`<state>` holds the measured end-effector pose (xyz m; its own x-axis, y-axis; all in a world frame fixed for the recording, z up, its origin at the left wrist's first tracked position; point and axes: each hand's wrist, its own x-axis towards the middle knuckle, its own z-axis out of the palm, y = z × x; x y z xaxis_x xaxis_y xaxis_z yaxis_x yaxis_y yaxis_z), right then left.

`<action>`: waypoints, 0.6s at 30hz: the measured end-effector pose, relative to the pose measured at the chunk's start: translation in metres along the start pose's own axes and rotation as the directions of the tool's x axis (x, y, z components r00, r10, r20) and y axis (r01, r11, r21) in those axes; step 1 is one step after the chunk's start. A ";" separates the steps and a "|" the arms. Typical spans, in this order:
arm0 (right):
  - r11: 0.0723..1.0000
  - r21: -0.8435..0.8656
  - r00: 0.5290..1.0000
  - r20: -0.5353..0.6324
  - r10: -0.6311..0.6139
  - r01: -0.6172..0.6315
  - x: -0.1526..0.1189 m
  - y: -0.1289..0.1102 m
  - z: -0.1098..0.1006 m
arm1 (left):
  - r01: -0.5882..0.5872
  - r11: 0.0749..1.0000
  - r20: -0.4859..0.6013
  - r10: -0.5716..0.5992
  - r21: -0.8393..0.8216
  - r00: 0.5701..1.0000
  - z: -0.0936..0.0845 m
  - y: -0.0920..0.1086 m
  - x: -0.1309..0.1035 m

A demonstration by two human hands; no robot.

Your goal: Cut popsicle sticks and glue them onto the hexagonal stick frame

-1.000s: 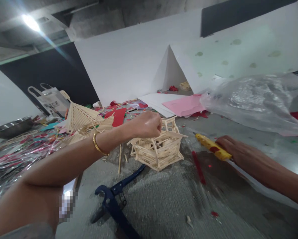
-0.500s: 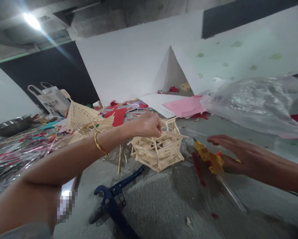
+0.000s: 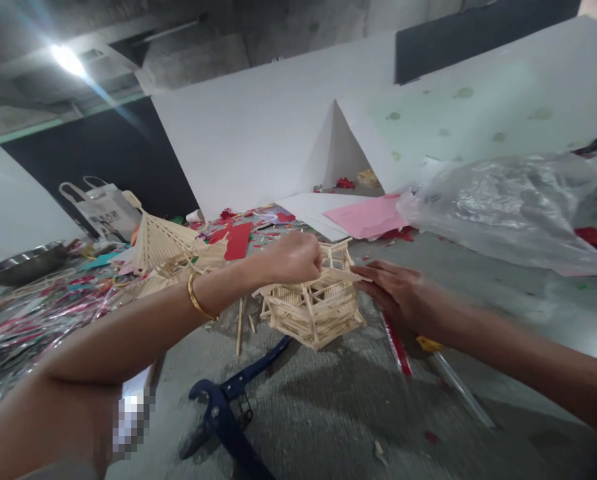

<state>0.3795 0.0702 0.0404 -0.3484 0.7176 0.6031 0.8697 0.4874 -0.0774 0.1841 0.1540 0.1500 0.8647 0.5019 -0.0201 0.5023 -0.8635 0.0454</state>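
Observation:
A many-sided open frame of pale wooden sticks (image 3: pixel 313 317) stands on the concrete floor in front of me. At its top lies a flat wooden stick (image 3: pixel 339 274). My left hand (image 3: pixel 298 256) is closed at the top of the frame, over the flat stick's inner part; its fingertips are hidden. My right hand (image 3: pixel 396 287) has its thumb and fingers together at the stick's outer end. Beneath that hand a yellow glue gun (image 3: pixel 429 344) lies mostly covered, with a clear glue stick (image 3: pixel 462 387) out of its back. A red strip (image 3: pixel 398 347) lies beside it.
A blue-handled cutter (image 3: pixel 228 407) lies near me. Left stand a fan-shaped stick model (image 3: pixel 161 243), glossy wrapper scraps (image 3: pixel 38 320) and a metal bowl (image 3: pixel 26 263). Pink paper (image 3: pixel 361 217) and a clear plastic bag (image 3: pixel 498 207) lie further back.
My right hand has moved left from beside the glue gun to the flat stick's outer end, now covering most of the gun. My left hand stays at the frame's top.

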 end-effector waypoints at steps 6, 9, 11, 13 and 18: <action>1.000 -0.005 0.999 -0.042 0.005 -0.005 -0.002 0.001 0.004 | -0.018 0.999 -0.004 0.018 0.039 1.000 -0.001 0.004 0.002; 0.999 -0.029 0.999 -0.040 -0.025 0.024 -0.002 0.000 0.004 | -0.006 0.999 0.026 0.004 0.046 1.000 -0.003 0.005 0.002; 0.999 -0.042 0.999 -0.039 -0.035 0.033 -0.002 -0.001 0.002 | -0.020 0.998 0.020 0.018 0.064 1.000 -0.003 0.005 0.003; 0.998 -0.058 0.999 -0.027 -0.026 0.024 -0.001 -0.003 0.001 | -0.043 0.994 0.007 0.043 0.104 0.999 -0.003 0.006 0.002; 0.994 -0.109 0.999 -0.029 -0.024 0.021 0.001 -0.006 0.000 | -0.075 0.962 0.007 0.076 0.261 0.997 -0.001 0.009 0.002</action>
<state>0.3737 0.0680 0.0410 -0.3590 0.6905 0.6279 0.8952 0.4451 0.0224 0.1903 0.1470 0.1513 0.9005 0.4342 -0.0236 0.4195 -0.8817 -0.2160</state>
